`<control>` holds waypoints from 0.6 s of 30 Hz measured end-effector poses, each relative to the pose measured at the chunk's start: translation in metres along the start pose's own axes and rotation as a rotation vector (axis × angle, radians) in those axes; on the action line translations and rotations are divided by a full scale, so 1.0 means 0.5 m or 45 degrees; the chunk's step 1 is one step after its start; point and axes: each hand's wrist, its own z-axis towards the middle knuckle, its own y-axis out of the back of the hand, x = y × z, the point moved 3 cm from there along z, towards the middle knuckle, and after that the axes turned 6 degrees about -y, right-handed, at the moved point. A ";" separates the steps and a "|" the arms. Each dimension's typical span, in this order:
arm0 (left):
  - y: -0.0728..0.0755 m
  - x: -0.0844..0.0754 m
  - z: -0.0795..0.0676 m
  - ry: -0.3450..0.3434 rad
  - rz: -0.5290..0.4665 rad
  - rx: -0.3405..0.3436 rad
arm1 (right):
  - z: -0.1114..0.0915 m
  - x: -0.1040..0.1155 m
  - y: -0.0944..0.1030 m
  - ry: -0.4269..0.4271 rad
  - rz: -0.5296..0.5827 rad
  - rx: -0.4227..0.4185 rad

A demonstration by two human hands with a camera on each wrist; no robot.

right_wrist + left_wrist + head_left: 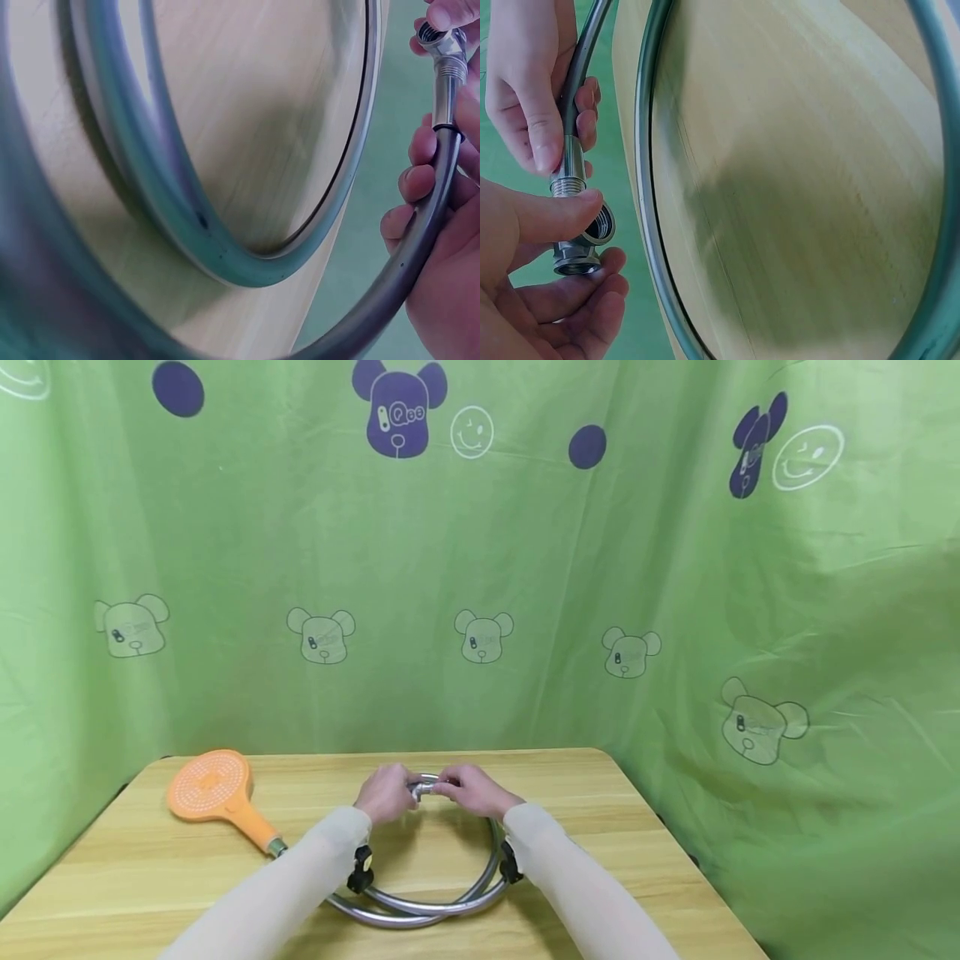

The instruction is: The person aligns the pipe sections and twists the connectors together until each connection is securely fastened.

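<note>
A silver shower hose (405, 920) loops on the table, its end raised between both hands. My right hand (474, 789) curls its fingers round the hose near its metal end sleeve (571, 156), thumb lying along the sleeve. With thumb and fingers, my left hand (386, 793) pinches a chrome tee fitting (581, 247) with threaded openings. The sleeve meets the fitting, and some thread (451, 70) shows at the joint. An orange shower head (213, 789) lies at the left, joined to the hose's other end by a metal connector (277, 847).
The wooden table (600, 860) reaches under both arms. A green printed curtain (420, 543) stands behind it and along the sides. Hose coils pass close beneath the wrists, and a black wrist camera (361, 870) sits beside the left-hand coil.
</note>
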 end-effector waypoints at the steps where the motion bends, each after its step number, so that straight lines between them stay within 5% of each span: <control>1: -0.001 0.001 -0.001 0.005 -0.006 -0.002 | 0.001 0.001 -0.001 0.007 -0.012 -0.001; 18: -0.001 0.003 0.000 0.011 0.031 -0.010 | -0.001 0.001 -0.006 -0.017 0.090 -0.011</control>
